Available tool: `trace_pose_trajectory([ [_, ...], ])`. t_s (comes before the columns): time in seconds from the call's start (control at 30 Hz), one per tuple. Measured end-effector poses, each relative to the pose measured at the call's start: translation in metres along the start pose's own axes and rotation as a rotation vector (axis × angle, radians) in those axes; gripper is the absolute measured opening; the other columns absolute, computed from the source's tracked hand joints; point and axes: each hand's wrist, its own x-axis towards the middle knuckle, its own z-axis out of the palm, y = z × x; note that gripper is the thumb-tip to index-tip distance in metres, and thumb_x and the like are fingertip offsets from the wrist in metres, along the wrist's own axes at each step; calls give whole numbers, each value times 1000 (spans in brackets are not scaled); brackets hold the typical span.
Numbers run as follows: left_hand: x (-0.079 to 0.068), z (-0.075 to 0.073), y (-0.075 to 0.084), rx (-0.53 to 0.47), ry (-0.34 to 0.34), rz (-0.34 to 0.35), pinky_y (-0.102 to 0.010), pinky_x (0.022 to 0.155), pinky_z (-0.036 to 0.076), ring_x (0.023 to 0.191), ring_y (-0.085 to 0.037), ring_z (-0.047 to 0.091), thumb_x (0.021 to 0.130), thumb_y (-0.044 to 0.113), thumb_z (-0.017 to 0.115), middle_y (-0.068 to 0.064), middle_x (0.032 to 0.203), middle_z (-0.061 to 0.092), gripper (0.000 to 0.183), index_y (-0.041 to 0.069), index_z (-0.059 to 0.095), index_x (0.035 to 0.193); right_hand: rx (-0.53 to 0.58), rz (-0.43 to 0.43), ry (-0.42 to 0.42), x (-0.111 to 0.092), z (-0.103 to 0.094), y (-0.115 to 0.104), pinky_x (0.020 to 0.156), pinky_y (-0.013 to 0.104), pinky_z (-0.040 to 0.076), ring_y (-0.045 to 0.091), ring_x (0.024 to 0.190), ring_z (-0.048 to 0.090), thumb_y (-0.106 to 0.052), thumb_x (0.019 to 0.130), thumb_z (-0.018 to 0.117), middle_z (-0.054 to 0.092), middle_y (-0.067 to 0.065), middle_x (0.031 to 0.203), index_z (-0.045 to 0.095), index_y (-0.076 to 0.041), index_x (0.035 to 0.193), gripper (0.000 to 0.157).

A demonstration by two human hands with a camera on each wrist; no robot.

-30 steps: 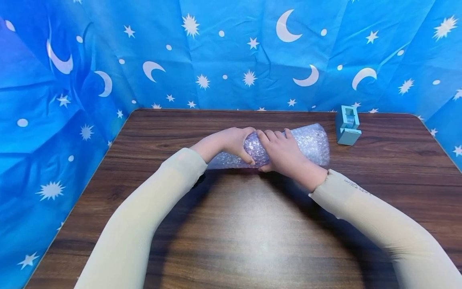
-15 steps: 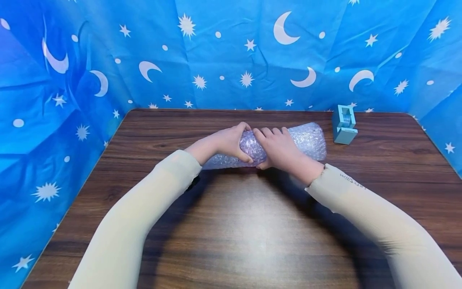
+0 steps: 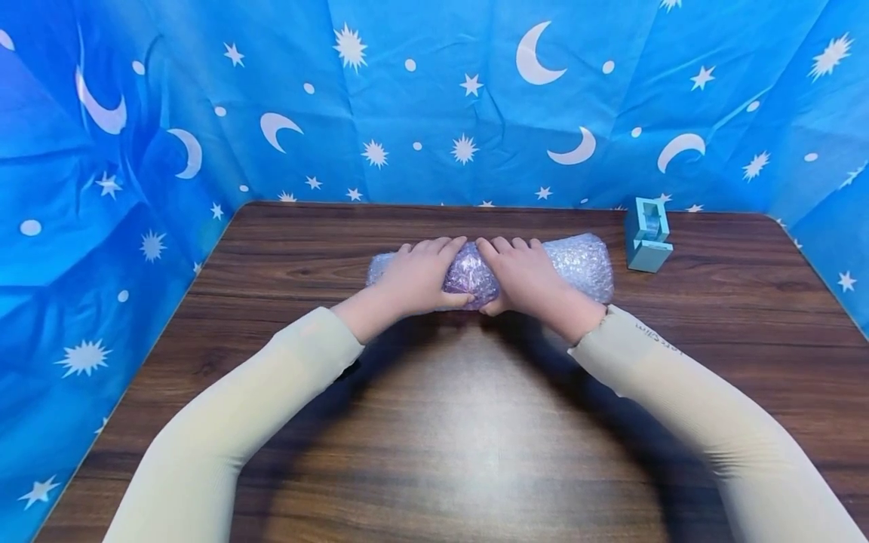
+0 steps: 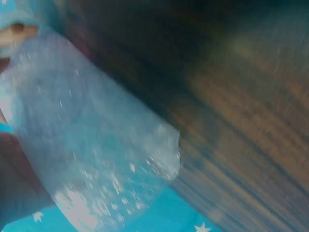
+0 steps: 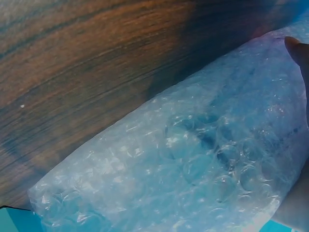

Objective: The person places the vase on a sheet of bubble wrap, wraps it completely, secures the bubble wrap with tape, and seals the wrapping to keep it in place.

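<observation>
A roll of bubble wrap (image 3: 584, 264) lies crosswise toward the back of the table, purplish in its middle, where something inside is hidden by the layers. My left hand (image 3: 410, 279) grips it left of the middle, fingers over the top and thumb along the near side. Close beside it, my right hand (image 3: 529, 280) grips the roll in the same way, with a short stretch of wrap showing between the two thumbs. In the left wrist view the loose end of the wrap (image 4: 111, 140) runs past the hand. The right wrist view shows the wider other end (image 5: 159, 164).
A light blue tape dispenser (image 3: 648, 255) stands just right of the roll, near the back edge. The dark wood-grain table (image 3: 475, 422) reaches to a blue curtain (image 3: 434, 98) with moons and stars, which hangs behind it and at the sides.
My left hand has turned and shifted left, its fingers now laid over the top of the roll, and the roll's left end shows beyond it. The right hand keeps its grip.
</observation>
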Motion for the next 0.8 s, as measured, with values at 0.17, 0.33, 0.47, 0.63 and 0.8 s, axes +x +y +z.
trace_pose_trajectory([
  [0.17,-13,9,8,58,116,-1,-63,119,37,149,-39,43,90,56,71,-20,160,43,94,8,32,160,40,11,-18,1,0,1,105,60,51,45,126,60,-54,72,88,57,23,146,42,-1,152,107],
  [0.33,-19,21,10,160,196,41,-66,121,32,152,-42,36,84,57,77,-21,163,38,104,10,28,162,70,20,-53,4,-1,0,108,62,49,45,129,58,-52,74,88,55,23,148,40,-2,154,106],
  [0.47,-20,31,10,218,243,45,-67,120,32,151,-45,36,79,60,80,-23,163,37,113,8,25,162,97,23,-91,9,-3,1,109,62,47,45,132,56,-51,75,87,53,23,151,39,-2,155,105],
  [0.63,-15,40,9,257,280,34,-67,120,33,149,-46,39,77,63,81,-25,162,38,117,5,24,162,96,13,-108,12,-6,2,106,60,50,46,130,58,-49,74,88,54,23,149,40,-2,154,105],
  [0.8,-9,43,8,302,330,39,-65,117,37,143,-44,47,75,64,82,-24,156,45,116,4,29,159,94,4,-141,16,-12,5,107,61,50,46,130,58,-49,74,88,54,24,149,39,-1,153,104],
])
